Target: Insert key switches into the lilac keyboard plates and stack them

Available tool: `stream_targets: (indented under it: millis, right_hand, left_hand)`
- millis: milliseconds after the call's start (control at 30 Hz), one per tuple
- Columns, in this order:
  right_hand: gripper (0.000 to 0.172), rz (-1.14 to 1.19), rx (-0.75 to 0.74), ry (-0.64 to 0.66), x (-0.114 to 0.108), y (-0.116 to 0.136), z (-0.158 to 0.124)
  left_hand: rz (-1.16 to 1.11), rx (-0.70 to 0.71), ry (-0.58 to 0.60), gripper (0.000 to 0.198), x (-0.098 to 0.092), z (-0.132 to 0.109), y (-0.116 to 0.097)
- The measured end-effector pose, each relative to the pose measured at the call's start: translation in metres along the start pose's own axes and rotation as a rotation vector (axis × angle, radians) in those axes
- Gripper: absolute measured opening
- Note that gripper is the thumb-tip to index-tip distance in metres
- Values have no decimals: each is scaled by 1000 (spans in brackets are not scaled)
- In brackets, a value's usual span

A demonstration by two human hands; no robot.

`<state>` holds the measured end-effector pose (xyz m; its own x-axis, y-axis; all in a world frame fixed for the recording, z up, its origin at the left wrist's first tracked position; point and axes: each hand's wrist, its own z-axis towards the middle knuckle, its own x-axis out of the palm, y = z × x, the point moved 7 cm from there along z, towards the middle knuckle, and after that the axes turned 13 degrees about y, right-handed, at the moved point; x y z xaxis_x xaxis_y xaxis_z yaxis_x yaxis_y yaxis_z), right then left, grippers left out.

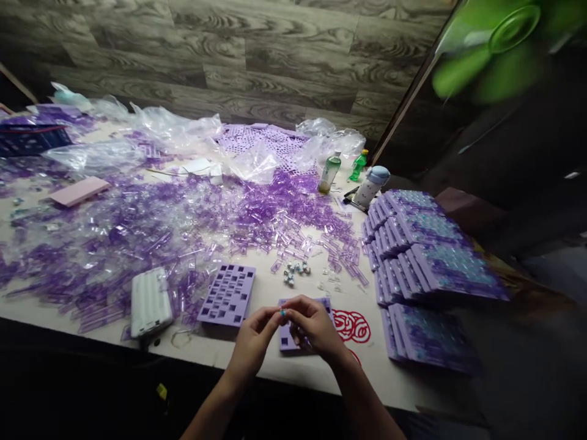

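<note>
Flagging a spill risk: loose clear and purple pieces (183,238) crowd the table (257,366), and a stray arm could sweep them off its front edge. Counted: tray stacks (435,269) along the right edge, too overlapped to number; two grid plates (228,294) near the front edge. Fingertips of the left hand (252,342) and right hand (316,327) pinch one small blue piece (282,312) above the nearer plate (285,342).

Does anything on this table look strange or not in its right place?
Yes: loose clear and purple plastic pieces lie scattered in a messy spread, tangled with crumpled plastic bags, though the lilac grid trays at the right stand in tidy stacks.
</note>
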<state>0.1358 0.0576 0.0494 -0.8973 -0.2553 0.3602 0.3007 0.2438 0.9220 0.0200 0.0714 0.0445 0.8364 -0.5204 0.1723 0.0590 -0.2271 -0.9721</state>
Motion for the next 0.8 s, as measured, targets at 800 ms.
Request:
stream_targets:
  millis: [800]
  right_hand:
    - [20,-857,-352,-45,-2,26,-22]
  left_hand:
    - [-116,-112,-14,34,0,5,13]
